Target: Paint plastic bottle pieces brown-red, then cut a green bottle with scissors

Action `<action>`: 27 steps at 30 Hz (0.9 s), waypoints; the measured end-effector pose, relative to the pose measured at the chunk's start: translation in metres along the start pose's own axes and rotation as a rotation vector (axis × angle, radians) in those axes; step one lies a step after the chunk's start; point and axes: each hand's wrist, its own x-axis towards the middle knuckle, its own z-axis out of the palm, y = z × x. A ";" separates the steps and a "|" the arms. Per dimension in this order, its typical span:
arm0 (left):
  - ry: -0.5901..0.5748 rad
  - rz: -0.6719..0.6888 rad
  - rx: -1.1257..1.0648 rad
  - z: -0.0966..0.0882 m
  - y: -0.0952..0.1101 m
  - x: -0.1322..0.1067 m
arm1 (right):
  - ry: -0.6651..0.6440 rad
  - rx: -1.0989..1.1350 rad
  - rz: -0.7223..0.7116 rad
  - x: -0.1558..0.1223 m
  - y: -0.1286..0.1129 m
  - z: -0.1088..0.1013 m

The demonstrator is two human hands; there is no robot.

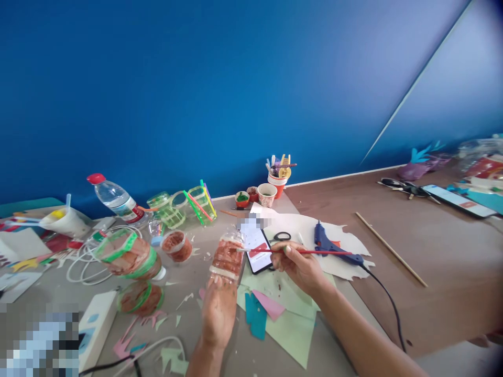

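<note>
The left hand (219, 309) has its grip closed round a clear plastic bottle (228, 256) streaked reddish-brown, held above the table (432, 251). The right hand (298, 267) pinches a red paintbrush (314, 252), its tip on the bottle. The water bottle (116, 200) label is too blurred to read.

Bright, even daylight; wall (236, 78) paler toward upper right. Shadows soft, faint. Painted bottle (227, 257) at centre sharp; clutter (479, 167) at right edge blurred. Wide-angle bend, dark corners. Mosaic patches over phone (257, 248) top and lower left.

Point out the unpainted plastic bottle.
The clear red-capped plastic water bottle at back left; the others, like the one in the left hand, carry brown or green colour.
</note>
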 end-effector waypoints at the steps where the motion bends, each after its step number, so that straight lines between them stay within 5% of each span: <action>1: -0.004 -0.006 0.003 0.000 0.000 0.000 | 0.005 -0.001 0.003 0.000 0.002 0.000; 11: 0.019 0.043 -0.024 0.004 0.005 0.000 | 0.108 -0.128 -0.098 0.000 -0.006 -0.006; 20: 0.021 0.067 0.059 0.001 -0.003 -0.001 | -0.015 -0.096 -0.086 -0.001 -0.007 0.001; 27: 0.025 0.127 0.117 -0.005 -0.009 0.000 | 0.064 -0.070 -0.099 0.000 -0.009 -0.009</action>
